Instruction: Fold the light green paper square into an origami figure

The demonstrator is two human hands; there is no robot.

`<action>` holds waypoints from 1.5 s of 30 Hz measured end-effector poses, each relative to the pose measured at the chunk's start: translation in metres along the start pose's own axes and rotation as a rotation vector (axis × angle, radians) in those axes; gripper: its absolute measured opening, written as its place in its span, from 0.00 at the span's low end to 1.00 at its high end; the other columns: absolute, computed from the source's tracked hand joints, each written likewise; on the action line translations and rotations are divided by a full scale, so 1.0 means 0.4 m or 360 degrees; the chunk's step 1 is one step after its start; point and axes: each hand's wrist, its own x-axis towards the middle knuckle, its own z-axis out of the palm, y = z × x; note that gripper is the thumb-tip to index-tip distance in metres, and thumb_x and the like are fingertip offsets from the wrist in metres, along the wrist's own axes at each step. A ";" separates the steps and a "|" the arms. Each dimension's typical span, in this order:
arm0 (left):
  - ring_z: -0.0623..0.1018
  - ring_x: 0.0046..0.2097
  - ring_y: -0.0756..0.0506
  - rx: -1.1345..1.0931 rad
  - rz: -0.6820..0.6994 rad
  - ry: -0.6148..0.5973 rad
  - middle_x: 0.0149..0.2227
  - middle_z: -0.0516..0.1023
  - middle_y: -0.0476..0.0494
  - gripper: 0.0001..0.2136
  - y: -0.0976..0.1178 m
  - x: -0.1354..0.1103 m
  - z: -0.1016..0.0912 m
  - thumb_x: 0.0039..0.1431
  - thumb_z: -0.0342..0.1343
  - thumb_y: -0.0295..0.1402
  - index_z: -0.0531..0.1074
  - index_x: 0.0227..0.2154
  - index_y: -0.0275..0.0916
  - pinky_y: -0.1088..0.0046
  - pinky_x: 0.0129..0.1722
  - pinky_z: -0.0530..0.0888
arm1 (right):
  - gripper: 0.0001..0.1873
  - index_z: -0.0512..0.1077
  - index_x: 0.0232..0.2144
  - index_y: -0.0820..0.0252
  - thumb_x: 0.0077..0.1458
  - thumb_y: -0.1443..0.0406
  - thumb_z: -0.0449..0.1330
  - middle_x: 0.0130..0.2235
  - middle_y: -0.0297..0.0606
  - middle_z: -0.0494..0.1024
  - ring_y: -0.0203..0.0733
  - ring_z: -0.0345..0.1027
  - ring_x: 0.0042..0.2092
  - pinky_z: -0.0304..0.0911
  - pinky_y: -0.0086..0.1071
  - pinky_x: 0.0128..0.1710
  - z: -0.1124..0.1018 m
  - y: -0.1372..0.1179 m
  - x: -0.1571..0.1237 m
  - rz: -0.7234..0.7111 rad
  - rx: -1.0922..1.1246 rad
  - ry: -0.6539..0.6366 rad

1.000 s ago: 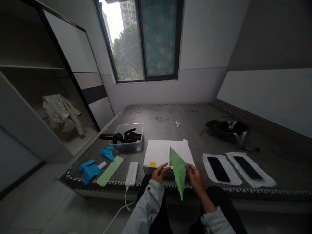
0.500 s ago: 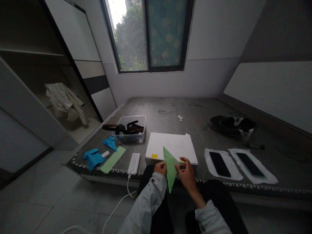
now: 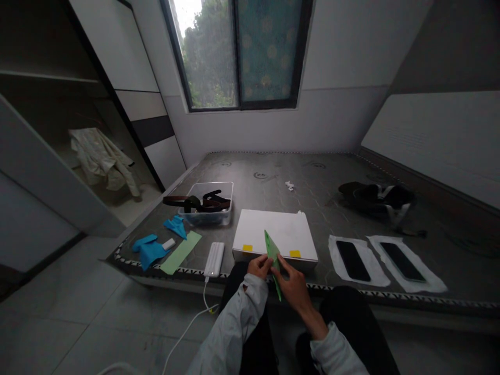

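A folded piece of green paper (image 3: 272, 249) is held between both hands, seen almost edge-on and tilted. My left hand (image 3: 259, 266) pinches it from the left side with closed fingers. On the other side, my right hand (image 3: 292, 284) grips it between thumb and fingers. Just beyond the hands lies a white box (image 3: 275, 229) with two yellow tabs on its front edge. To the left are a white power bank (image 3: 214, 259) with a cable, a flat green paper strip (image 3: 182, 253), and blue folded paper pieces (image 3: 150, 252).
A clear plastic bin (image 3: 211, 217) with dark straps stands at the left. Two dark phones (image 3: 353, 260) on white wrapping sheets lie to the right, with a dark cap (image 3: 371, 200) behind. A small white item (image 3: 289, 185) sits farther back on the mattress (image 3: 253, 166).
The green paper has turned from showing a broad triangular face to nearly edge-on. My right hand has moved left, closer to my left hand, uncovering the right yellow tab.
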 end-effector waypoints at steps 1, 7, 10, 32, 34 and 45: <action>0.77 0.32 0.43 -0.0030 -0.0016 0.0016 0.31 0.80 0.38 0.32 0.004 0.000 0.002 0.33 0.63 0.55 0.78 0.34 0.30 0.70 0.31 0.75 | 0.28 0.66 0.54 0.59 0.53 0.54 0.57 0.54 0.44 0.70 0.51 0.64 0.56 0.57 0.45 0.57 -0.002 -0.002 0.000 0.0008 0.0018 -0.0001; 0.78 0.31 0.43 -0.0130 -0.0059 -0.0008 0.29 0.80 0.36 0.34 0.023 -0.003 0.005 0.28 0.64 0.56 0.78 0.33 0.29 0.70 0.31 0.75 | 0.29 0.64 0.55 0.60 0.53 0.55 0.57 0.54 0.45 0.71 0.50 0.69 0.51 0.63 0.42 0.53 -0.015 -0.017 -0.003 0.0090 0.0120 -0.0048; 0.79 0.33 0.42 -0.0050 -0.0008 -0.0045 0.30 0.80 0.36 0.30 0.013 0.001 0.003 0.35 0.63 0.53 0.78 0.34 0.29 0.71 0.32 0.75 | 0.28 0.63 0.56 0.60 0.54 0.56 0.57 0.53 0.45 0.72 0.49 0.69 0.51 0.64 0.39 0.52 -0.019 -0.019 -0.005 0.0068 0.0111 -0.0058; 0.80 0.41 0.42 0.1088 0.0666 0.0354 0.39 0.81 0.42 0.15 0.016 -0.025 0.004 0.48 0.55 0.23 0.78 0.39 0.38 0.72 0.41 0.77 | 0.29 0.70 0.51 0.57 0.47 0.76 0.47 0.42 0.41 0.80 0.44 0.75 0.42 0.68 0.33 0.42 -0.061 0.028 0.022 0.0093 -0.0494 0.0025; 0.80 0.41 0.42 0.1114 0.0652 0.0346 0.39 0.81 0.43 0.16 0.009 -0.021 0.001 0.46 0.55 0.22 0.78 0.38 0.39 0.72 0.41 0.77 | 0.28 0.71 0.50 0.56 0.48 0.74 0.47 0.44 0.40 0.79 0.43 0.74 0.43 0.67 0.33 0.44 -0.080 0.024 0.026 0.0120 -0.0383 0.0045; 0.80 0.32 0.37 0.1402 0.0517 0.0321 0.26 0.81 0.38 0.09 0.020 -0.007 0.019 0.50 0.59 0.37 0.80 0.25 0.38 0.66 0.32 0.75 | 0.20 0.73 0.46 0.51 0.51 0.67 0.52 0.44 0.34 0.79 0.42 0.73 0.45 0.66 0.35 0.47 -0.054 0.016 0.019 0.0037 -0.0060 0.0005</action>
